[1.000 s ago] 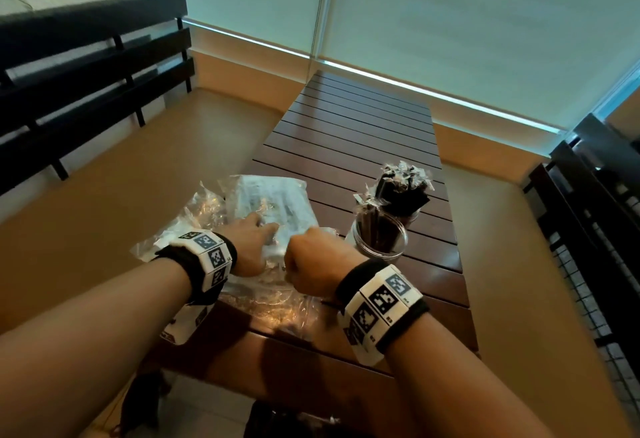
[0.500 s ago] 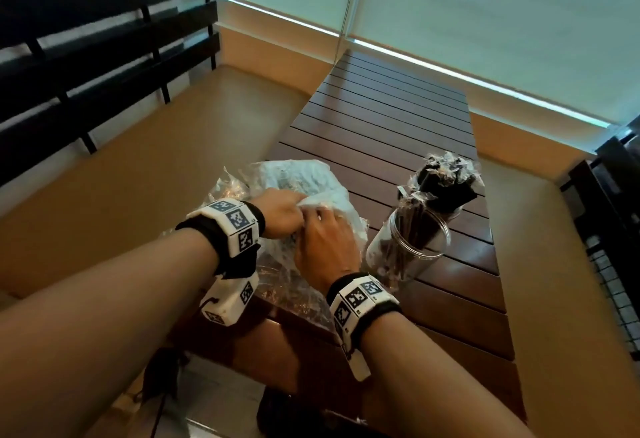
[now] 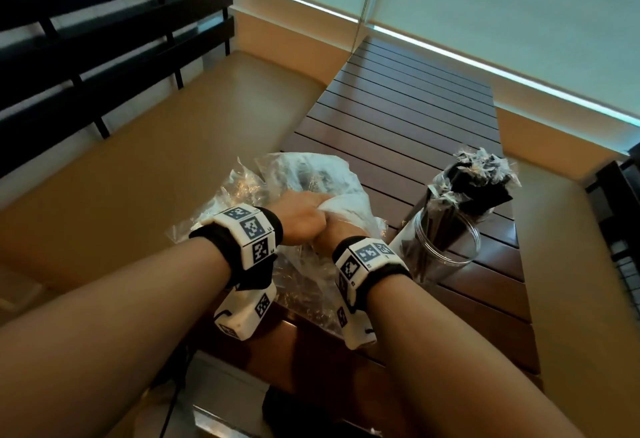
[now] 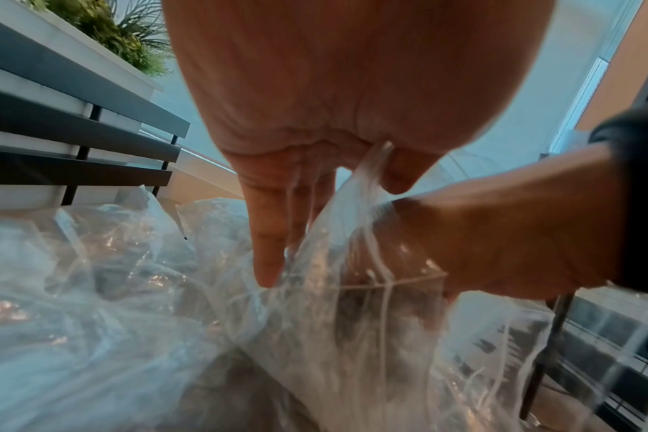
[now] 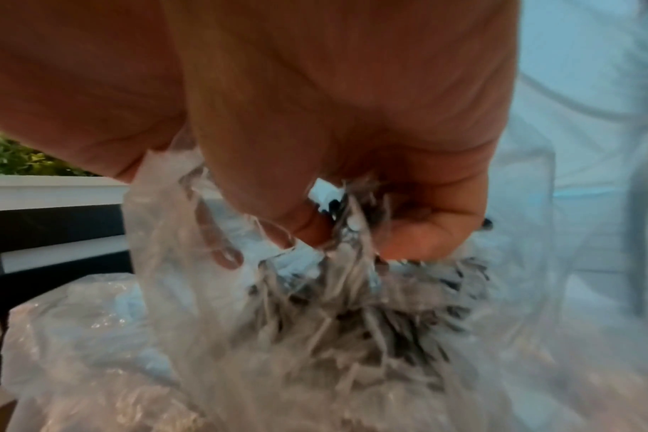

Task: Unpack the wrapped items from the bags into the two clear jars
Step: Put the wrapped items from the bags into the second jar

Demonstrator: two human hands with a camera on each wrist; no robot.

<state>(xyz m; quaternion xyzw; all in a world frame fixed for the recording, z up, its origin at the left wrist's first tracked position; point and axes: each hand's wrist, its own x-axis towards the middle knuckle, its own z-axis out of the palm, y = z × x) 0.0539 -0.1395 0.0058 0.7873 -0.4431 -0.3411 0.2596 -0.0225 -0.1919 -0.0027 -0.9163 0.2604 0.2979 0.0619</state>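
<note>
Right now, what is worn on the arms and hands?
Both forearms are bare, no sleeves or gloves. Each wrist has a black band carrying a white block printed with black square markers. A white camera unit hangs under each wrist, also marked.

Both hands clenched, side by side
</note>
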